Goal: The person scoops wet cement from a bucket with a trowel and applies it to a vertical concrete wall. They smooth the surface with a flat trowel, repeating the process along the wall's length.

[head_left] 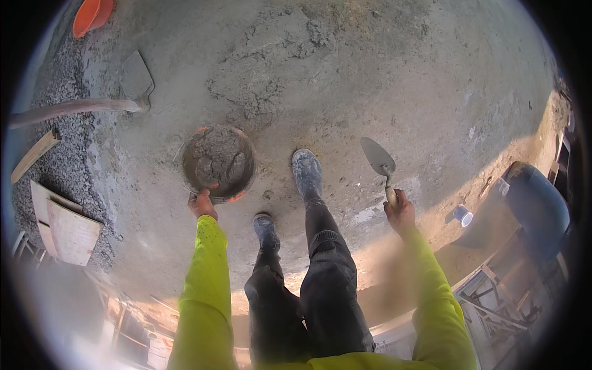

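Concrete (382, 74) spreads across nearly the whole view, grey and rough, and every other thing is placed here from the pan. A heap of loose mortar (271, 68) lies beyond the pan, spread low on the ground where it can be scooped. A blue drum (539, 206) stands well to the pan's right, in shade at the slab's edge. Boards (65, 225) lean to the pan's left on gravel, off the working ground. A shovel (132, 83) lies up and left of the pan, blade flat, handle running left, set down within reach of the heap. An orange tub (91, 13) sits farther up and left, at the picture's rim.

The pan (219, 161) is round, nearly full of wet mortar, and hangs from its near rim in the left hand (201, 203), whose fingers are clenched on that rim; held low and level, probably so the load does not slop. Two boots (306, 172) stand just right of the pan. The right hand (399, 209), farther right, grasps a trowel (377, 157) by its handle, blade pointing away and down, clear of the legs. A small cup (462, 215) lies beyond that hand.
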`<action>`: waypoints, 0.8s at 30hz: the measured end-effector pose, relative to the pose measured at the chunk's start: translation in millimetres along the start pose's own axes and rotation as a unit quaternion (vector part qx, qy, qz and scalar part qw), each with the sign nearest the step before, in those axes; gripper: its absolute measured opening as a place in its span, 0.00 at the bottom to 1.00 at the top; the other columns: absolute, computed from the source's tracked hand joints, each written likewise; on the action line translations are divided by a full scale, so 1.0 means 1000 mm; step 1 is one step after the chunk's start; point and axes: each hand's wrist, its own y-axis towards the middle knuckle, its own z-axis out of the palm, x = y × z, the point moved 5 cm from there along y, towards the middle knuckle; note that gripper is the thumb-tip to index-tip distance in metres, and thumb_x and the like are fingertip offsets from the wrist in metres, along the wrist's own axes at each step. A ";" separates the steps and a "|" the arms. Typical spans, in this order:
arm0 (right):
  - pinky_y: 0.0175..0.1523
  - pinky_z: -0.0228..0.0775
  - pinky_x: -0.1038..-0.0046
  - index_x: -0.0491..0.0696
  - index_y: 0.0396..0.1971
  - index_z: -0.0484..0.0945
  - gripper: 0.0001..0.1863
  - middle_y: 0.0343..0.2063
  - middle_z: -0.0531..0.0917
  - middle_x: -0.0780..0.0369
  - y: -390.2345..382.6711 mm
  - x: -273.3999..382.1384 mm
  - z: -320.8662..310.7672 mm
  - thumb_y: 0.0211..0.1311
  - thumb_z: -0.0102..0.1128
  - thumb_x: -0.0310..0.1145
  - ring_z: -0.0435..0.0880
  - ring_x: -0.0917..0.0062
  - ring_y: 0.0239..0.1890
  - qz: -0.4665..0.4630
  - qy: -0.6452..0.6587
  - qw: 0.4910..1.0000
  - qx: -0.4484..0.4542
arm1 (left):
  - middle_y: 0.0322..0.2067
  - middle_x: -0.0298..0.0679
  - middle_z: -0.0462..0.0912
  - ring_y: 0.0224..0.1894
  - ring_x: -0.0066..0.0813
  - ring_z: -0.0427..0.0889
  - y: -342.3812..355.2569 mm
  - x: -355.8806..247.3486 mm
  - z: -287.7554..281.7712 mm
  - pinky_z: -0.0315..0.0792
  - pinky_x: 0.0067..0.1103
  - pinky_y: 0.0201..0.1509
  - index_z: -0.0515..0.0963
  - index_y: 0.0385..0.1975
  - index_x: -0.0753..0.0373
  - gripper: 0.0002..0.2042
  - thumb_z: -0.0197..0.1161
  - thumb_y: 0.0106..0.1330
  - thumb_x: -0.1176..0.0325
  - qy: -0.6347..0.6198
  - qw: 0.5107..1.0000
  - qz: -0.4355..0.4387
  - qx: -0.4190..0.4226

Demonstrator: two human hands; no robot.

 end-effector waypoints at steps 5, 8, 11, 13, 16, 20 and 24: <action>0.38 0.76 0.59 0.44 0.52 0.70 0.22 0.34 0.81 0.50 -0.288 -0.043 -0.095 0.58 0.62 0.30 0.83 0.53 0.34 0.025 -0.080 0.996 -0.039 | 0.44 0.45 0.82 0.44 0.39 0.81 -0.206 -0.010 -0.116 0.76 0.33 0.50 0.74 0.52 0.71 0.26 0.57 0.47 0.79 0.062 0.988 0.039 0.132; 0.33 0.77 0.62 0.52 0.59 0.70 0.28 0.33 0.76 0.55 -0.382 0.019 -0.156 0.56 0.62 0.33 0.81 0.60 0.29 -0.093 -0.018 0.994 -0.045 | 0.43 0.42 0.81 0.41 0.35 0.80 -0.343 -0.034 -0.143 0.73 0.26 0.50 0.74 0.51 0.72 0.26 0.58 0.47 0.78 0.121 0.958 0.125 0.227; 0.34 0.77 0.61 0.55 0.62 0.68 0.29 0.37 0.74 0.53 -0.454 0.013 -0.196 0.58 0.59 0.30 0.82 0.59 0.30 -0.213 -0.069 0.974 -0.044 | 0.43 0.41 0.82 0.43 0.31 0.80 -0.538 -0.037 -0.160 0.70 0.22 0.53 0.76 0.50 0.74 0.24 0.55 0.48 0.81 0.217 0.878 0.193 0.381; 0.36 0.76 0.58 0.50 0.62 0.66 0.29 0.36 0.78 0.50 -0.470 -0.032 -0.226 0.57 0.57 0.28 0.82 0.56 0.31 -0.151 -0.069 0.985 -0.054 | 0.44 0.42 0.82 0.44 0.32 0.80 -0.643 -0.017 -0.165 0.70 0.22 0.55 0.77 0.50 0.74 0.24 0.53 0.49 0.81 0.266 0.824 0.240 0.440; 0.37 0.75 0.54 0.48 0.62 0.65 0.29 0.31 0.81 0.47 -0.554 -0.138 -0.200 0.57 0.55 0.28 0.83 0.51 0.33 -0.047 0.077 0.996 0.015 | 0.43 0.41 0.82 0.43 0.31 0.80 -0.779 0.066 -0.156 0.70 0.22 0.53 0.76 0.49 0.74 0.23 0.54 0.49 0.80 0.232 0.797 0.219 0.514; 0.36 0.75 0.52 0.47 0.64 0.64 0.29 0.31 0.81 0.46 -0.689 -0.309 -0.251 0.59 0.51 0.27 0.84 0.52 0.32 -0.096 0.186 0.978 0.021 | 0.42 0.40 0.82 0.41 0.31 0.80 -0.952 0.205 -0.134 0.71 0.22 0.52 0.76 0.49 0.73 0.23 0.54 0.50 0.78 0.257 0.745 0.201 0.582; 0.40 0.75 0.57 0.38 0.62 0.64 0.31 0.34 0.82 0.47 -0.769 -0.566 -0.322 0.56 0.53 0.26 0.84 0.55 0.38 0.025 0.174 0.973 -0.151 | 0.45 0.43 0.82 0.45 0.34 0.80 -1.167 0.378 -0.119 0.71 0.23 0.54 0.76 0.51 0.75 0.25 0.54 0.48 0.78 0.405 0.628 0.271 0.606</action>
